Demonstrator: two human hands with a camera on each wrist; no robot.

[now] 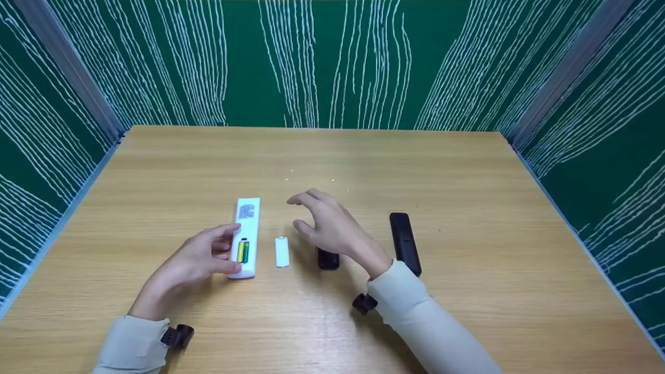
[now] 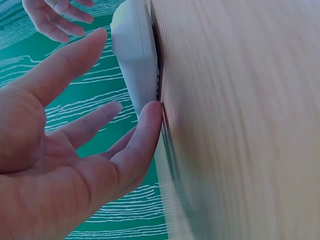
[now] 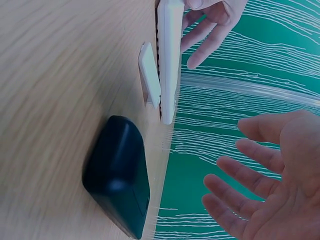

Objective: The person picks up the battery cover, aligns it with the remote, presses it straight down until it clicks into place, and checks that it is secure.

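Observation:
A white remote control (image 1: pixel 248 218) lies face down with its battery compartment uncovered. One yellow and one green battery (image 1: pixel 243 251) sit side by side in it. My left hand (image 1: pixel 205 252) is at the remote's left edge, fingers loosely spread; in the left wrist view, one fingertip reaches its underside by the table. Between the hands lies the white battery cover (image 1: pixel 282 252). My right hand (image 1: pixel 332 223) hovers above the table, fingers relaxed and holding nothing. It partly hides a black object (image 1: pixel 328 259), seen as a rounded block (image 3: pixel 120 170) in the right wrist view.
A long black remote control (image 1: pixel 405 243) lies right of my right hand, by the forearm. Small pale crumbs (image 1: pixel 332 180) are scattered farther back on the wooden table (image 1: pixel 441 171). Green walls (image 1: pixel 244 62) with white streaks stand round its back and sides.

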